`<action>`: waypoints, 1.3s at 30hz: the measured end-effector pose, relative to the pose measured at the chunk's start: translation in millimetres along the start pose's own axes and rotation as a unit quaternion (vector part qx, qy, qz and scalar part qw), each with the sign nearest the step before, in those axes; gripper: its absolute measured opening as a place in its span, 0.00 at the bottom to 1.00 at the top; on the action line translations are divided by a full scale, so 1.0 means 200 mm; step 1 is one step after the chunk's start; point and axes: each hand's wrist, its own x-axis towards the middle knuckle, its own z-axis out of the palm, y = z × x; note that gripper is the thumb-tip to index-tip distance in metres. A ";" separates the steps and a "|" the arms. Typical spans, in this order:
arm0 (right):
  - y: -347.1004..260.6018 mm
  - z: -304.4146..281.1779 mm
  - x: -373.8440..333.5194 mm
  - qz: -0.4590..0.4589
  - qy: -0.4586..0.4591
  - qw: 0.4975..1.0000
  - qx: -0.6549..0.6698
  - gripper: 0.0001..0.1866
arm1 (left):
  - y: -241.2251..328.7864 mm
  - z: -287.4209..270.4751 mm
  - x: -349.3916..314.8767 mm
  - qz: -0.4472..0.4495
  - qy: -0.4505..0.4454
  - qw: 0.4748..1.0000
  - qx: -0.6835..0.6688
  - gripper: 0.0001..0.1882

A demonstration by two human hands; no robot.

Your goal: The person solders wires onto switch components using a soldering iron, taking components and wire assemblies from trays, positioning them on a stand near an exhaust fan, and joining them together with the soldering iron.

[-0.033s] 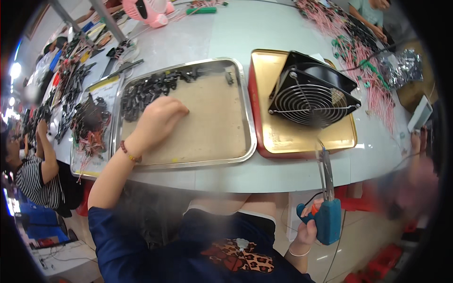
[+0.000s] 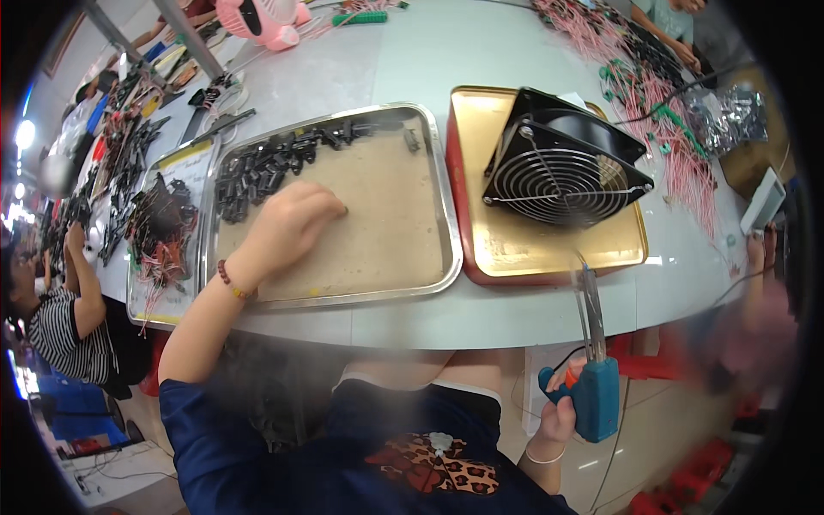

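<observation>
My left hand (image 2: 296,219) is over a shallow metal tray (image 2: 390,240), palm down, fingers closed in a pinch. A tiny dark bit shows at the fingertips, too small to name. Small black plastic pieces (image 2: 257,172) lie heaped along the tray's far left side, beyond the hand. At the lower right, in front of the table edge, my right hand (image 2: 558,419) grips a blue pistol-shaped soldering gun (image 2: 596,399), with fingers by its orange trigger. The gun's metal tip points up, towards the near edge of a red tin with a gold inside (image 2: 498,249).
A black fan with a wire guard (image 2: 562,184) stands tilted on the tin. Left of the tray, another tray holds a wire bundle (image 2: 163,223). Pink wires (image 2: 674,172) spread at the far right. A pink fan (image 2: 262,21) stands at the back. Other people sit around.
My left hand has shifted very slightly right and nearer over the tray, still pinched. The right hand keeps its grip on the soldering gun.
</observation>
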 end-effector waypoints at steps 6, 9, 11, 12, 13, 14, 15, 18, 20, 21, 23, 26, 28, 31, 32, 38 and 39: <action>-0.01 0.02 0.02 -0.016 0.010 1.000 0.003 0.31 | 0.10 0.03 0.02 0.095 0.042 0.993 0.051 0.13; 0.00 0.01 0.02 -0.009 0.005 1.000 0.008 0.31 | 0.18 0.04 0.01 -0.039 0.082 0.996 0.019 0.08; 0.01 0.00 0.02 -0.007 0.002 1.000 0.007 0.31 | 0.21 0.06 0.00 -0.094 0.004 0.994 0.056 0.09; 0.02 0.00 0.01 -0.009 0.011 1.000 0.006 0.31 | 0.20 0.09 -0.01 -0.084 0.022 0.994 0.066 0.10; 0.02 -0.01 0.00 -0.012 0.020 1.000 0.004 0.30 | 0.21 0.10 0.01 -0.080 0.019 0.995 0.063 0.10; 0.02 0.00 0.01 -0.012 0.026 1.000 0.001 0.30 | 0.22 0.10 0.03 -0.054 0.035 0.995 0.072 0.08; 0.01 0.01 0.02 -0.008 0.052 0.998 -0.023 0.31 | 0.22 0.10 0.04 -0.032 0.053 0.995 0.081 0.07; 0.01 0.02 0.03 -0.004 0.073 0.995 -0.064 0.33 | 0.24 0.11 0.09 -0.033 0.077 0.996 0.004 0.07; 0.01 0.01 0.02 -0.010 0.056 0.996 -0.070 0.33 | 0.32 0.10 0.15 -0.010 0.125 0.989 -0.077 0.10; 0.01 0.01 0.01 -0.008 0.061 0.995 -0.074 0.33 | 0.40 0.08 0.19 0.036 0.127 0.988 -0.073 0.10; 0.00 0.01 0.01 0.008 0.085 0.995 -0.059 0.34 | 0.56 0.09 0.29 0.119 0.120 0.982 -0.084 0.09; -0.01 0.02 0.01 0.019 0.094 0.995 -0.027 0.36 | 0.66 0.19 0.38 0.170 0.093 0.977 -0.087 0.11; -0.02 0.02 0.00 0.022 0.095 0.995 -0.026 0.36 | 0.66 0.23 0.40 0.172 0.082 0.978 -0.088 0.10; -0.02 0.00 -0.02 0.032 0.103 0.994 -0.021 0.37 | 0.66 0.24 0.40 0.171 0.065 0.979 -0.093 0.09; -0.02 0.00 -0.02 0.035 0.103 0.994 -0.014 0.36 | 0.66 0.25 0.41 0.164 0.064 0.980 -0.092 0.09; -0.02 0.01 0.01 0.053 0.107 0.993 0.004 0.38 | 0.67 0.24 0.42 0.170 0.058 0.980 -0.086 0.08; -0.03 0.02 0.02 0.054 0.100 0.993 0.009 0.38 | 0.66 0.24 0.41 0.165 0.060 0.981 -0.079 0.08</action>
